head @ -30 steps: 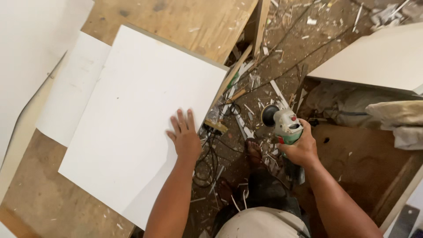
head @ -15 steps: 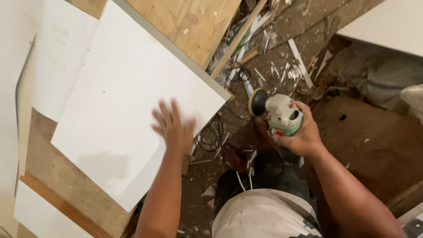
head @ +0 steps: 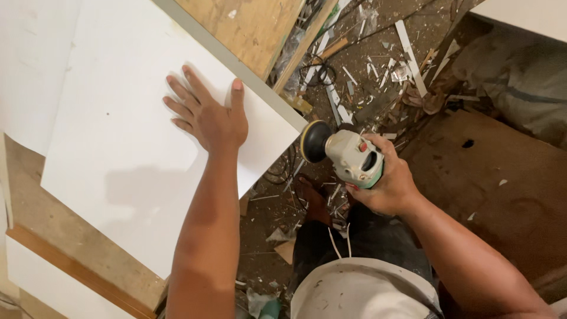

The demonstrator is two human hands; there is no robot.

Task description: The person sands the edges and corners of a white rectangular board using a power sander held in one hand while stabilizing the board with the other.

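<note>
My left hand lies flat, fingers spread, on a large white panel that rests on a wooden workbench. My right hand grips a grey and green hand-held power sander. Its black round pad faces the panel's right corner, a short way off the edge. The tool hangs over the littered floor between the bench and my legs.
A second white sheet lies under the panel at the left. Bare plywood shows at the top. Wood offcuts, strips and cables cover the floor. A brown board lies at the right, and a white panel corner at the top right.
My left hand has slid further onto the white panel. The sander has come closer to the panel's corner. The camera view has shifted, so the panel fills more of the frame.
</note>
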